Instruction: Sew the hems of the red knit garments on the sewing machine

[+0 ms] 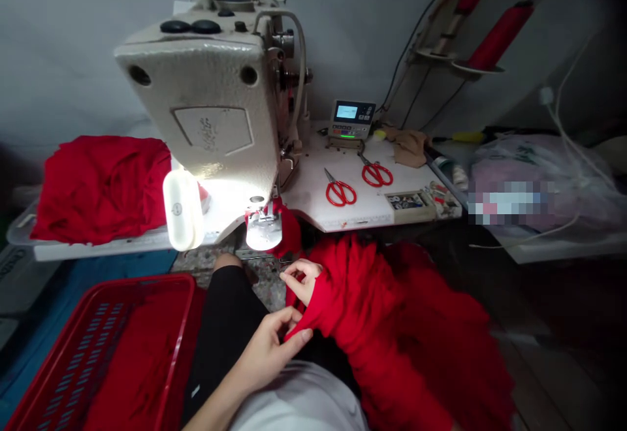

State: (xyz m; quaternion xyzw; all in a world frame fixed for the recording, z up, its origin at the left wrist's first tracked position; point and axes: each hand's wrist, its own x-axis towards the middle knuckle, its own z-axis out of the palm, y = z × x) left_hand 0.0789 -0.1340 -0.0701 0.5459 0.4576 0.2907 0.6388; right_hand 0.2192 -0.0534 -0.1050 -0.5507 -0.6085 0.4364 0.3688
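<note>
Red fabric point(362, 300) is bunched along my right forearm and drapes over my lap to the right. My left hand point(274, 346) pinches the edge of this cloth between thumb and fingers. Out of an opening in the fabric comes my right hand point(302, 279), its thumb and fingers drawn together. Whether anything is between those fingertips I cannot make out. Just ahead stands a sewing machine point(206, 104) with its lamp lit. More red cloth point(289, 232) lies around the machine's narrow arm, beside the presser foot.
On the white table point(313, 219) lie two red-handled scissors point(340, 192) and a small parts tray point(411, 201), with a control panel point(351, 119) behind. A red cloth pile point(102, 186) sits left; a red basket point(142, 281) stands below it. Red thread cones point(502, 36) stand at the right.
</note>
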